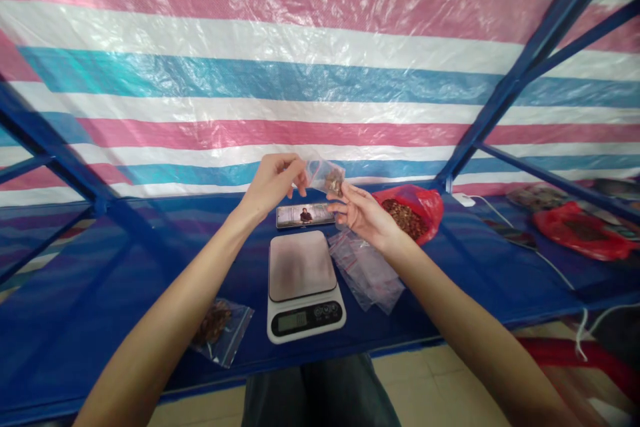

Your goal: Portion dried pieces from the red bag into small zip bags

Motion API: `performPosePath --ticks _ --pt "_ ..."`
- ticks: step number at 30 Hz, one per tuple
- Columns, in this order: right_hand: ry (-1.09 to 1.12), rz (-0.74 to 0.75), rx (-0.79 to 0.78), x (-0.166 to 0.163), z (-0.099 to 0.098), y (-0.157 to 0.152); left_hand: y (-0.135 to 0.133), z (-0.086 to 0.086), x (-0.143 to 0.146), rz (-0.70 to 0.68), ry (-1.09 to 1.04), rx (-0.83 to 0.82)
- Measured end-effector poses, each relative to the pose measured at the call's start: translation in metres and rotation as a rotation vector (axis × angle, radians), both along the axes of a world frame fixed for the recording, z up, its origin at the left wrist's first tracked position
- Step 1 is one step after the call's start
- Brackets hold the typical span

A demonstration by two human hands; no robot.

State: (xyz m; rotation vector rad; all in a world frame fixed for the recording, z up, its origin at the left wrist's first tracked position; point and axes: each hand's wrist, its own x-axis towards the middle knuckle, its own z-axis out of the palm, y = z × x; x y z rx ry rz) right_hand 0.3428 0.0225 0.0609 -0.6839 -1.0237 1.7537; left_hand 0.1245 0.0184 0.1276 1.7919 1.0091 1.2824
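Observation:
Above the back of the blue shelf, a small clear zip-lock bag (316,168) with brown dried pieces in its lower end is held up between my hands. My right hand (364,215) pinches the filled end between thumb and finger. The fingers of my left hand (278,177) are closed at the other end, by the zip edge. Below them stands a white kitchen scale (303,267) with a bare metal plate; its display is too small to read surely. Several flat plastic bags (367,273) lie right of the scale, partly under my right forearm.
A phone (295,215) showing a picture lies behind the scale. Brown pieces fill a red plastic bag (431,210) at the right. A filled zip bag (240,327) lies left, near the front edge. Farther right are another red bag (583,230) and a white cable (555,271). Blue posts (493,107) frame the shelf.

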Motion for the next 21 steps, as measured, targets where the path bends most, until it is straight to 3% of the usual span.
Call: performPosePath --ticks 4,10,12,17,21 --pt "-0.143 -0.261 -0.009 0.064 -0.005 -0.03 -0.013 -0.01 -0.027 0.027 0.164 -0.001" --pt "-0.549 -0.762 0.085 0.178 -0.022 -0.057 -0.031 -0.05 -0.098 0.321 0.286 -0.107" --pt "-0.706 -0.842 0.148 0.2 -0.021 -0.054 -0.035 -0.063 -0.116 0.451 0.35 -0.08" --pt "-1.142 -0.637 0.284 0.227 -0.005 -0.031 -0.033 -0.092 -0.146 0.628 0.45 -0.138" --pt "-1.446 -0.48 0.369 0.225 0.011 -0.012 -0.029 -0.101 -0.161 0.724 0.434 -0.09"
